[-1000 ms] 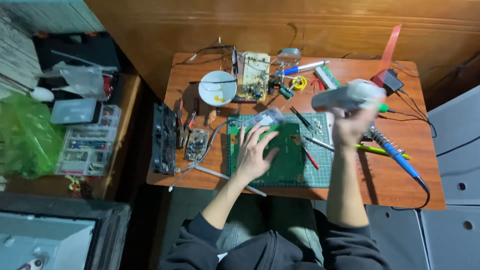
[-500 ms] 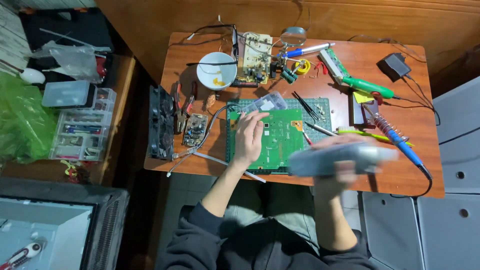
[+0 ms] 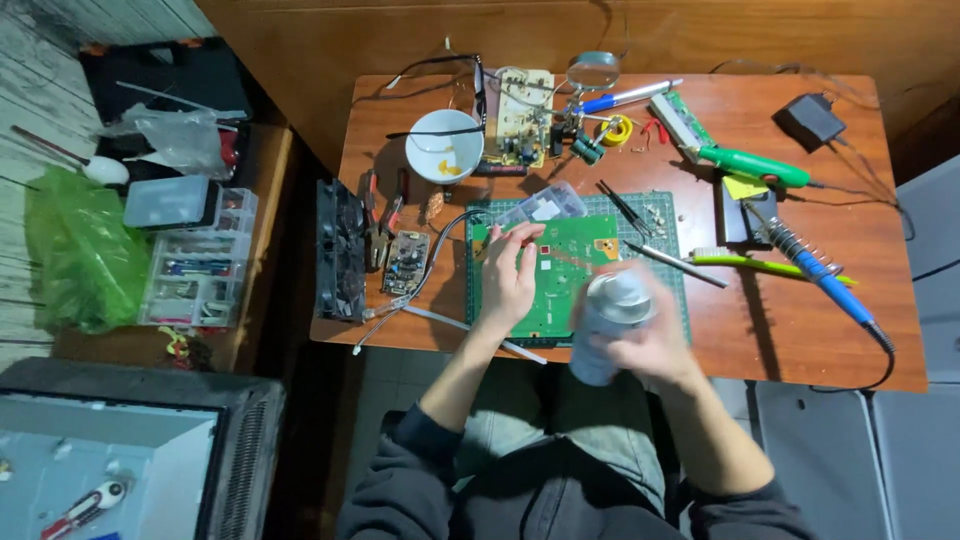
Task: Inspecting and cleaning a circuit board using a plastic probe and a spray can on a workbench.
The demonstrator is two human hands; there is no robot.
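Cluttered wooden bench (image 3: 800, 340): left hand (image 3: 508, 283) rests flat, pinning the green board (image 3: 560, 275); right hand (image 3: 655, 345) grips a blurred can (image 3: 612, 320); keeping the board pinned should steady the work.

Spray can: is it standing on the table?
No. The spray can is gripped in the right hand above the green circuit board, while the left hand rests on the board.

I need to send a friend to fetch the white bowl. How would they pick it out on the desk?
On the wooden desk, look at the far edge, left of middle, beyond the green circuit board. The white bowl stands there beside a beige circuit board; it is the only round, open dish, with a yellowish smear inside.
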